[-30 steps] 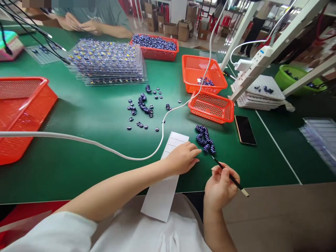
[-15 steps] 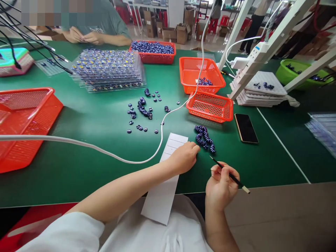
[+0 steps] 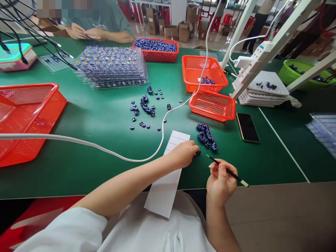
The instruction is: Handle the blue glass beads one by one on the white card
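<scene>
My left hand [image 3: 186,154] is closed, its fingertips pinching a small dark bead-like piece [image 3: 197,152] just above the green table. Under that wrist lies a white paper strip [image 3: 161,196] with ruled lines at its far end, reaching over the table edge toward my lap. Between the fingers of my right hand [image 3: 222,180] is a thin black brush [image 3: 231,173] with a pale end, its fine tip pointing at the left fingertips but apart from them. Beyond both hands sits a curved row of glossy dark blue beads [image 3: 207,136].
More beads [image 3: 147,106] lie scattered at mid-table. A white cable [image 3: 126,160] crosses the table. Around stand orange baskets [image 3: 212,106], a phone [image 3: 247,127], stacked clear trays [image 3: 112,66], a red bin of beads [image 3: 156,49] and white trays [image 3: 265,89]. A co-worker sits opposite.
The dark piece now shows at my left fingertips, where it was hidden before. My right hand with the brush has stayed nearly in place. The whole view has shifted slightly.
</scene>
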Demonstrator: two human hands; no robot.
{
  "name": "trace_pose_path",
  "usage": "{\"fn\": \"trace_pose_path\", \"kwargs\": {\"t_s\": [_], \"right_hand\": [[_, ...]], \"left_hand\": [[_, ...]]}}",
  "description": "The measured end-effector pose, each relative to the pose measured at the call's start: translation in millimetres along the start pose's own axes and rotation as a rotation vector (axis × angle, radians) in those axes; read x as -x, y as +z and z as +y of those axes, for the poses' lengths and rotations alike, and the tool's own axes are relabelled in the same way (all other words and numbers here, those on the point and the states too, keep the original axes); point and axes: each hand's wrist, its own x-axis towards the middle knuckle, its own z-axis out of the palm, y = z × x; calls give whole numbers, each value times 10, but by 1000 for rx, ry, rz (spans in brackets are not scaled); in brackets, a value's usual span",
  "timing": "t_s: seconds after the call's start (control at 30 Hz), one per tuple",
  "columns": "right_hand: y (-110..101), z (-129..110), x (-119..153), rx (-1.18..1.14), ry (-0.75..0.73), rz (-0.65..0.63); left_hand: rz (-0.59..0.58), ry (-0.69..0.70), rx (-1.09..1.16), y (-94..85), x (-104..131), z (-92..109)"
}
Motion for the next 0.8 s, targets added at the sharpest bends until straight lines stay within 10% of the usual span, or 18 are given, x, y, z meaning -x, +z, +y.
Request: {"fn": "trace_pose_path", "kwargs": {"t_s": [0.53, 0.8], "right_hand": [[3, 9, -27, 60, -7, -29], [-88, -53, 41, 301, 188, -287]], "left_hand": [[-26, 3, 48, -145, 88, 23], [128, -78, 167, -382, 769, -263]]}}
